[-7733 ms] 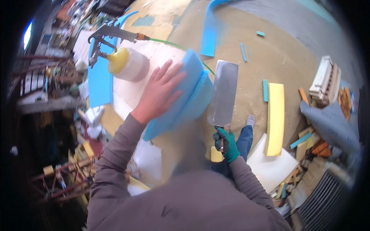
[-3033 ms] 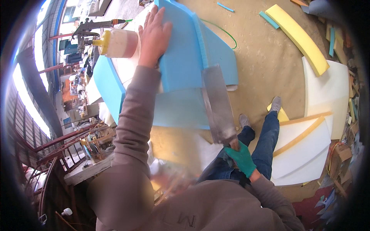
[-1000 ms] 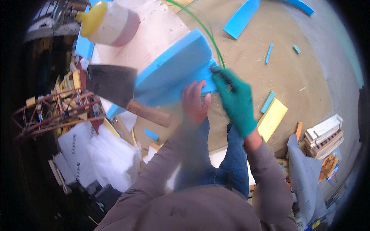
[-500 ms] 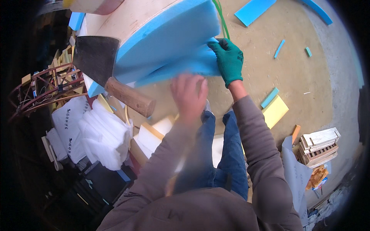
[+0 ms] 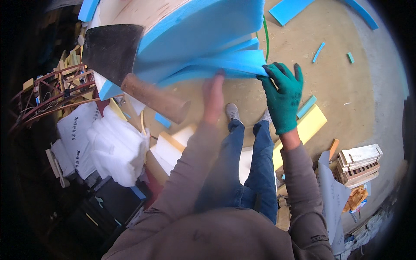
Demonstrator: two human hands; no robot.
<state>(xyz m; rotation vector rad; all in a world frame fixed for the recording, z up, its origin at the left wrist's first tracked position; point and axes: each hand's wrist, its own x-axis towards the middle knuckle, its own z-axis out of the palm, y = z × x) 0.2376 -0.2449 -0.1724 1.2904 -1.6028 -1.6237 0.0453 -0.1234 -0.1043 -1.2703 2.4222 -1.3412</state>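
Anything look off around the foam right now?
Yes. The cleaver lies loose on the table, its wooden handle jutting past the edge. Foam offcuts litter the floor. The right hand pinches the blue foam; the left hand is blurred.

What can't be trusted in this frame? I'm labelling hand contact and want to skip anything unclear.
- Left hand: motion-blurred in the head view, so its grip on the blue foam sheet is unclear.
- Right hand: the green glove hides its fingers; thumb side meets the foam edge.
- Cleaver: foam covers the blade's right part.
- Foam sheet top: cut off by the picture edge.
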